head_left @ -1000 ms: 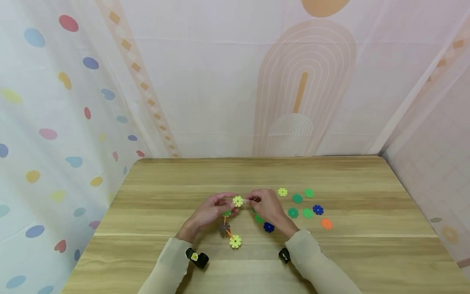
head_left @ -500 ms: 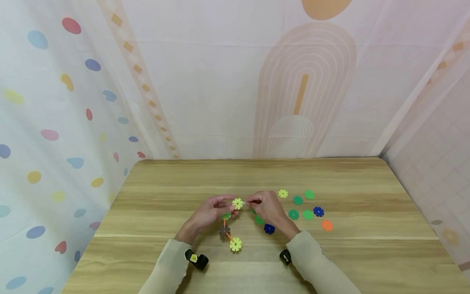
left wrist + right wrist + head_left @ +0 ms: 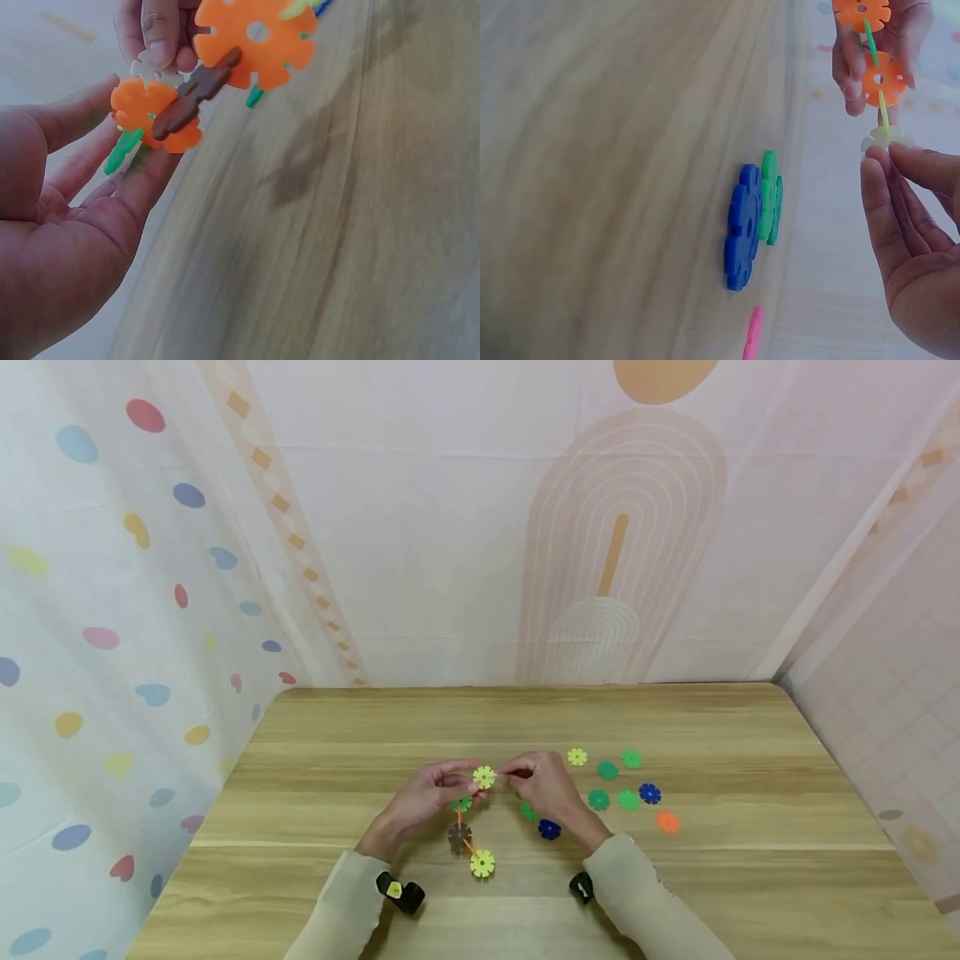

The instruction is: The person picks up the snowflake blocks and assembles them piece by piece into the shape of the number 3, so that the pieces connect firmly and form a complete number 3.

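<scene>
My left hand [image 3: 459, 782] holds a chain of slotted snowflake discs [image 3: 470, 827] just above the wooden table [image 3: 345, 735]. The chain runs from a yellow disc [image 3: 483, 777] through green, brown and orange discs to a second yellow disc [image 3: 482, 862]. In the left wrist view the left hand [image 3: 112, 146] cradles an orange disc [image 3: 154, 116] joined to a brown disc [image 3: 191, 97]. My right hand [image 3: 517, 773] pinches a white disc [image 3: 885, 139] against the chain's upper end; the right hand [image 3: 897, 161] shows it by the yellow disc's edge.
Loose discs lie right of the hands: a yellow one [image 3: 577, 757], several green ones [image 3: 607, 770], a blue one [image 3: 649, 793], an orange one [image 3: 667, 822]. A second blue disc [image 3: 549, 829] and a green disc [image 3: 529, 812] lie under my right wrist. Patterned curtains surround the table.
Both hands and the chain have stayed together; the chain's lower yellow disc hangs slightly lower in view. The loose discs lie as before.
</scene>
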